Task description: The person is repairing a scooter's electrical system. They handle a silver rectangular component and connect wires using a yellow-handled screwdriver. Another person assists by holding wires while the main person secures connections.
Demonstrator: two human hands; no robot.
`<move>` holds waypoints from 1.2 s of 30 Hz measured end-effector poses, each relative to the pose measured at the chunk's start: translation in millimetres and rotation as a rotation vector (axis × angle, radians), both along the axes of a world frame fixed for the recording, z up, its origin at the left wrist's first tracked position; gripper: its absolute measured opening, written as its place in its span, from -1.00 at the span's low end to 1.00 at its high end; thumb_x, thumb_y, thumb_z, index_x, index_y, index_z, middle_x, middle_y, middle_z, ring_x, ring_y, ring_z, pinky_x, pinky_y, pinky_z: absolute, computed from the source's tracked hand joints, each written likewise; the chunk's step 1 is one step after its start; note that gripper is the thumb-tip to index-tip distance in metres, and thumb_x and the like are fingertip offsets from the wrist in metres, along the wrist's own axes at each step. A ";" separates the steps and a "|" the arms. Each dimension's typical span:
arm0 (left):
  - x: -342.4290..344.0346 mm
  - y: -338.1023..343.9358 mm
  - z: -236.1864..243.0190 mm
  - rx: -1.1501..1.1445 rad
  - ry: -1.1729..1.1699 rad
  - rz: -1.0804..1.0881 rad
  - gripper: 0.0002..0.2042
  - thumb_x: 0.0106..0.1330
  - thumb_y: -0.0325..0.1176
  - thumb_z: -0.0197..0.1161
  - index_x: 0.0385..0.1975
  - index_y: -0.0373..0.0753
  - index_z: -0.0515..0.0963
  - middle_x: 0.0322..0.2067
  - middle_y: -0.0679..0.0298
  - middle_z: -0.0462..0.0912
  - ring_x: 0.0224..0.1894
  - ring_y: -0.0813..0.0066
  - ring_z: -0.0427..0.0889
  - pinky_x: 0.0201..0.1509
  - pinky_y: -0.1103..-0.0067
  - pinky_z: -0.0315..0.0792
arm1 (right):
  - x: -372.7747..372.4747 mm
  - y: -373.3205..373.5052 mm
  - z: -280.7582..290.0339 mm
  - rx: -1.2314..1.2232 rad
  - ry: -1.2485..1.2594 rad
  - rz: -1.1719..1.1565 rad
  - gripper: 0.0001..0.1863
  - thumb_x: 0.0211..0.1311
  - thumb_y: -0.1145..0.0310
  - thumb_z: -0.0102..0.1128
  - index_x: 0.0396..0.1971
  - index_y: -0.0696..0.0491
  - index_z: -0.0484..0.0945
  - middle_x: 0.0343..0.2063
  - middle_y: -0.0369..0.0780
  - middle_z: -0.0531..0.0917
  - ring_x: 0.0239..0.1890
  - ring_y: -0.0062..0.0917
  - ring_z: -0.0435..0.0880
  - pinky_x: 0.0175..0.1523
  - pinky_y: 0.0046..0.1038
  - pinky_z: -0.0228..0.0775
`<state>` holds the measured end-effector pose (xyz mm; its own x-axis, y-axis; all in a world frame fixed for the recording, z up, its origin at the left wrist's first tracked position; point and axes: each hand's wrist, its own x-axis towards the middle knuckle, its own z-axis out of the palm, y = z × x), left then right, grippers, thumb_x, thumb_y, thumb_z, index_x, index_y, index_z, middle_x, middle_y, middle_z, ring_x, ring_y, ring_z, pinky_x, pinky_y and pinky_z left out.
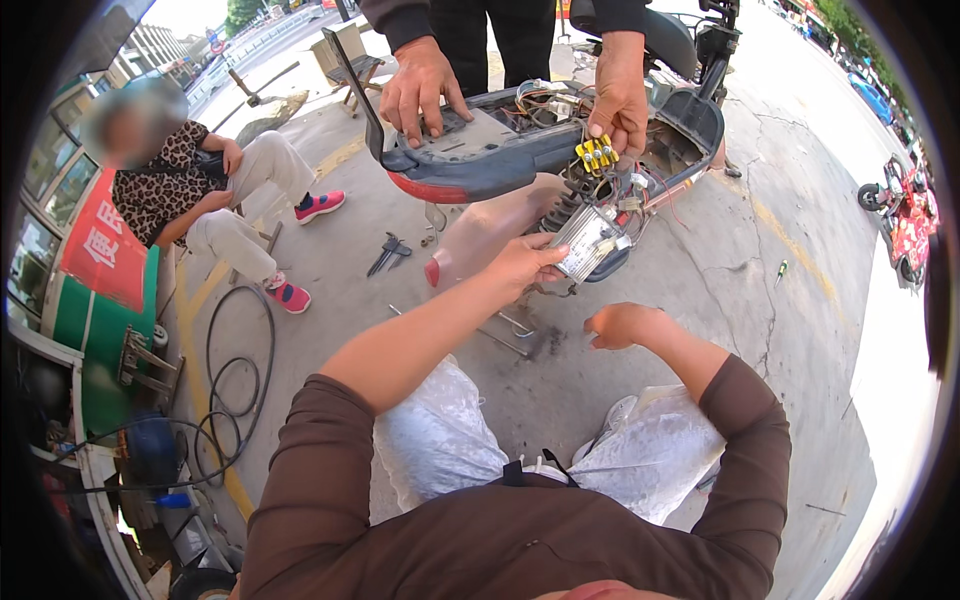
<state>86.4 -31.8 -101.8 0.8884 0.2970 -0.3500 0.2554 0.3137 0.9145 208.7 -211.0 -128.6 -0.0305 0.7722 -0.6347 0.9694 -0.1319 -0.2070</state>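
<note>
My left hand (528, 266) grips a silver metal box with a white label and wires, like an electric scooter's motor controller (588, 246). It is held beside the scooter's opened body. Lower and to the right, my right hand (626, 326) hangs over the ground, fingers loosely bent and a little apart, with nothing visible in them. Across from me, another person's hand (618, 105) holds a yellow terminal block (597, 155) with wires. That person's other hand (424, 90) rests on the scooter's grey and black rear body (480, 150). Loose wires and connectors (635, 195) spill from the frame.
Hex keys (390, 254), long metal rods (505, 335) and a green screwdriver (781, 270) lie on the concrete. A black hose (262, 375) coils at the left. Someone sits at the left in light trousers (235, 245). A red scooter (912, 215) stands far right.
</note>
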 end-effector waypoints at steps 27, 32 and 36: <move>40.5 -22.8 -99.6 -0.090 -0.152 0.262 -0.58 0.24 -0.41 0.24 0.09 -0.21 0.32 0.01 0.32 0.46 0.07 0.43 0.43 0.08 0.34 0.37 | 106.9 -96.1 -54.8 0.037 0.045 -0.309 -0.54 0.21 0.17 0.11 0.07 0.08 0.48 -0.11 -0.07 0.63 -0.12 -0.27 0.63 -0.01 -0.29 0.42; 40.2 -42.0 -107.1 -0.259 -0.260 0.356 -0.48 0.23 -0.43 0.25 0.19 -0.19 0.23 0.04 0.27 0.44 0.10 0.39 0.41 0.12 0.30 0.36 | 97.8 -107.0 -6.4 -0.018 0.117 -0.501 -0.57 0.25 0.25 0.09 0.07 0.12 0.46 -0.20 -0.08 0.65 -0.27 -0.41 0.67 -0.12 -0.38 0.46; 1.9 -50.9 -131.3 -0.284 -0.205 0.330 -0.33 0.26 -0.38 0.25 0.32 -0.22 0.03 0.05 0.15 0.41 0.13 0.29 0.42 0.14 0.28 0.39 | 130.2 -139.6 3.4 0.118 0.278 -0.814 -0.55 0.27 0.21 0.07 0.10 0.12 0.43 -0.14 -0.08 0.62 -0.25 -0.47 0.66 -0.15 -0.42 0.47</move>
<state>88.3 -82.7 -233.1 0.8217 0.4930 -0.2858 -0.0764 0.5923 0.8021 338.9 -350.7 -125.2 0.4181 0.6818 -0.6002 0.4950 -0.7251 -0.4788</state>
